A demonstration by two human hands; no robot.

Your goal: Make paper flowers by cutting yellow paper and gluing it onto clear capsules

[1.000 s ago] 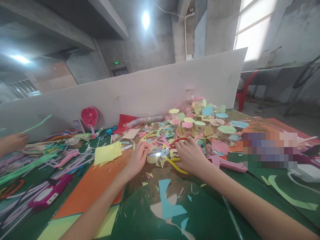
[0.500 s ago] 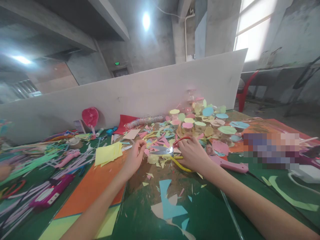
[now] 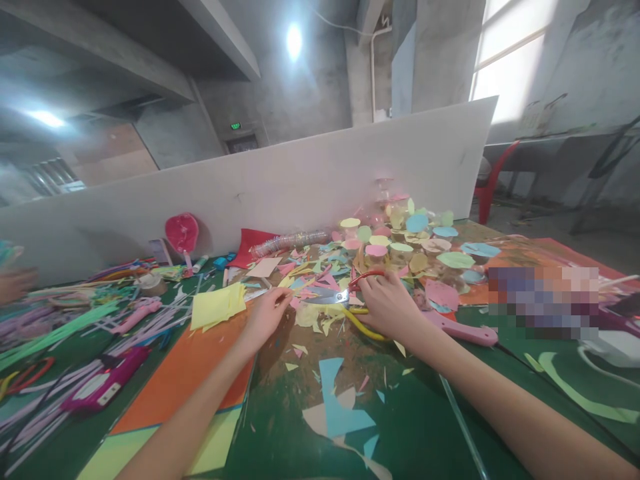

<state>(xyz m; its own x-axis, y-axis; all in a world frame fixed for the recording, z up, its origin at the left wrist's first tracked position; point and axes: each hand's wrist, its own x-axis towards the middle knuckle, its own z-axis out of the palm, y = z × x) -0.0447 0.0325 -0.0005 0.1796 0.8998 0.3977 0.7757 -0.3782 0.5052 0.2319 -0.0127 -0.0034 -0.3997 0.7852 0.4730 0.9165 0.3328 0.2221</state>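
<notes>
My right hand (image 3: 385, 300) is wrapped around the handles of a pair of scissors (image 3: 327, 295), one handle red and the other yellow. The metal blades point left, at the fingertips of my left hand (image 3: 270, 310). Thumb and fingers of that hand are pinched together; a thin yellowish edge shows by them, but I cannot make out what they hold. Under the blades lie pale yellow paper scraps (image 3: 313, 317). A stack of yellow paper squares (image 3: 219, 307) sits left of my left hand. Blue paper offcuts (image 3: 345, 420) lie nearer to me.
Paper discs on clear cups (image 3: 400, 247) crowd the back right. A pink glue gun (image 3: 467, 331) with a cord lies beside my right forearm. Craft stems (image 3: 75, 333) and a magenta device (image 3: 107, 380) cover the left. Another person's hand (image 3: 17, 283) is at far left.
My left fingers have dipped and turned slightly beside the blade tips, and the blades look closer together. At the far left the other person's hand has come up into view.
</notes>
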